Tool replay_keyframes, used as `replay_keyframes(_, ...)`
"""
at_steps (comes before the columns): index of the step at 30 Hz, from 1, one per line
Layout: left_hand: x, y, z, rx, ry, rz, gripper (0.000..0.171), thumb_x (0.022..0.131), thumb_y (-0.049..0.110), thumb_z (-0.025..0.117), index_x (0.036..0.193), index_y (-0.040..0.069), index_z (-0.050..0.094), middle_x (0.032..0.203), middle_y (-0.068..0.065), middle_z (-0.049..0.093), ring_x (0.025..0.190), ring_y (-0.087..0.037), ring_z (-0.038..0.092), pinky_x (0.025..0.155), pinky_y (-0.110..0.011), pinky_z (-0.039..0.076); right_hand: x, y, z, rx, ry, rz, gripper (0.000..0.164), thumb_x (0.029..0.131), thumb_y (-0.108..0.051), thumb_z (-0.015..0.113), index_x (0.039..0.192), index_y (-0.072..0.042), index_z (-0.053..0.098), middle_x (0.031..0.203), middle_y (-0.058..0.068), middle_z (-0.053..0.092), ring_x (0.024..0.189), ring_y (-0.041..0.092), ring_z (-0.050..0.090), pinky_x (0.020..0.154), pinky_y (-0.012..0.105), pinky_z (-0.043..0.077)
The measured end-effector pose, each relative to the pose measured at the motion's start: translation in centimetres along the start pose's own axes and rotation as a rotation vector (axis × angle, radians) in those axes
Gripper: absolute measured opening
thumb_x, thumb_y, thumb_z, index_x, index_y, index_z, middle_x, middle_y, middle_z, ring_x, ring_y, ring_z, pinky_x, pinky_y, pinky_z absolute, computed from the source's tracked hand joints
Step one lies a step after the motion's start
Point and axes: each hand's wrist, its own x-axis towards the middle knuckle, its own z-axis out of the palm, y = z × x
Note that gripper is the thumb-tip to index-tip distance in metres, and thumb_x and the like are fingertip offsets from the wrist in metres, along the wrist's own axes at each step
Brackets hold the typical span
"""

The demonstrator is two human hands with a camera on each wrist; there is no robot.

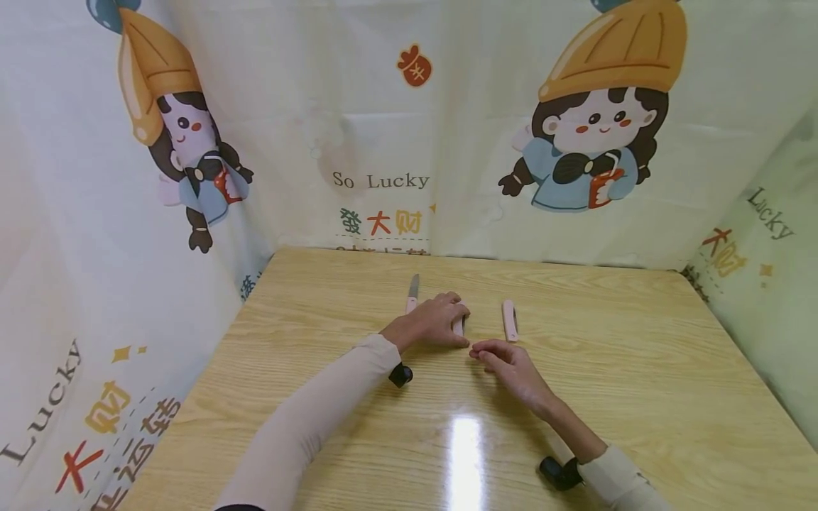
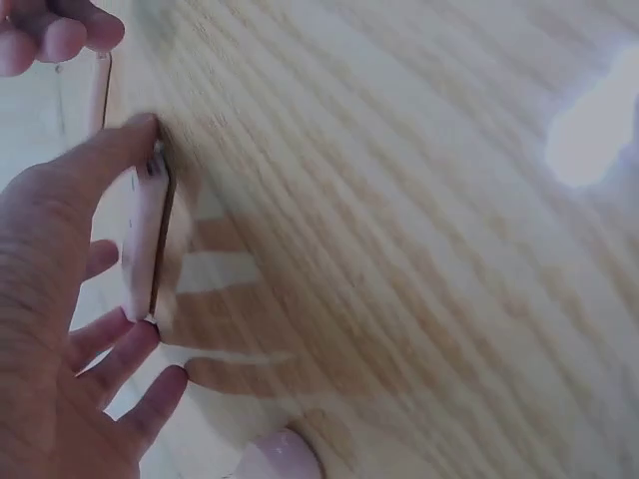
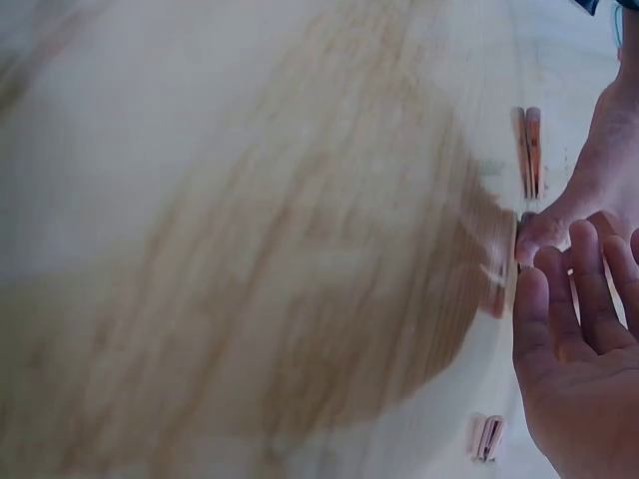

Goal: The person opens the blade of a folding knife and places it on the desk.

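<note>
My left hand (image 1: 437,321) pinches a folded pink folding knife (image 2: 148,239) lengthwise on the table, thumb at one end and fingertips at the other. My right hand (image 1: 511,369) hovers just right of it, fingers loosely bent and nothing seen between them. Palm and slightly bent fingers show in the right wrist view. Beyond the left hand lies a pink folding knife with its blade out (image 1: 414,287), its handle partly hidden by that hand. To the right rests a folded pink folding knife (image 1: 509,321), apart from both hands.
All of this is on a wood-grain table (image 1: 613,355). A printed curtain (image 1: 473,142) hangs along its back and sides. Light glares off the tabletop near the front. Black wrist cameras (image 1: 400,375) sit under both forearms.
</note>
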Motion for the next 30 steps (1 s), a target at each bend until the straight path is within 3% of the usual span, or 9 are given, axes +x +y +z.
replay_keyframes(6,-0.6,-0.2,0.4,-0.056,0.056,-0.012,0.079,0.084,0.057,0.077,0.144,0.01,0.055,0.138,-0.007,0.047,0.113,-0.018,0.051,0.089,-0.028,0.046,-0.1,0.0,-0.2,-0.012,0.002,-0.013,0.03,0.107,-0.013,0.055,0.124,0.011,0.062,0.125,0.023,0.064,0.117,0.035,0.061,0.091,0.037,0.054)
replay_keyframes(14,-1.4,-0.3,0.0,-0.04,0.109,-0.006,0.085,0.081,0.06,0.078,0.145,0.008,0.055,0.142,-0.007,0.046,0.113,-0.016,0.054,0.083,-0.027,0.049,-0.1,0.2,-0.5,-0.01,-0.017,-0.022,0.03,0.108,-0.012,0.052,0.124,0.011,0.062,0.126,0.024,0.063,0.118,0.037,0.061,0.091,0.036,0.054)
replay_keyframes(22,-2.8,0.5,-1.4,-0.032,0.186,0.006,0.086,0.079,0.061,0.079,0.143,0.008,0.057,0.143,-0.007,0.046,0.111,-0.017,0.057,0.077,-0.026,0.051,0.3,-0.2,-0.3,0.039,0.002,0.065,0.031,0.108,-0.017,0.053,0.123,0.01,0.06,0.123,0.021,0.063,0.116,0.037,0.061,0.09,0.037,0.054)
replay_keyframes(30,-4.2,2.2,-2.3,-0.117,0.218,0.063,0.087,0.078,0.057,0.083,0.143,0.005,0.057,0.141,-0.007,0.045,0.115,-0.019,0.057,0.087,-0.026,0.051,0.5,-0.8,0.1,0.049,0.044,0.126,0.039,0.109,-0.024,0.051,0.126,0.011,0.058,0.118,0.019,0.066,0.111,0.036,0.063,0.086,0.04,0.056)
